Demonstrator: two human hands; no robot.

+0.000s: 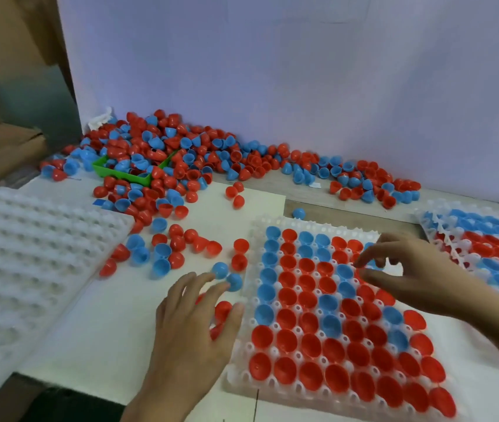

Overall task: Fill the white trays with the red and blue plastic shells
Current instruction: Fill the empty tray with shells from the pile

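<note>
The white tray (312, 224) in front of me holds red and blue shells in nearly all its pockets. My right hand (418, 275) hovers over its far right part, fingers loosely bent and apart, with nothing clearly between them. My left hand (193, 318) lies just left of the tray with fingers spread. Its fingertips reach two loose blue shells (226, 275), and a red shell (222, 310) sits between thumb and fingers. More loose shells (166, 248) lie scattered on the white sheet beyond it.
A big heap of red and blue shells (187, 153) runs along the back wall and partly buries a green bin (120, 174). Empty white trays (29, 263) are stacked at the left. Another filled tray (449, 239) sits at the right. Cardboard boxes (1, 138) stand at the far left.
</note>
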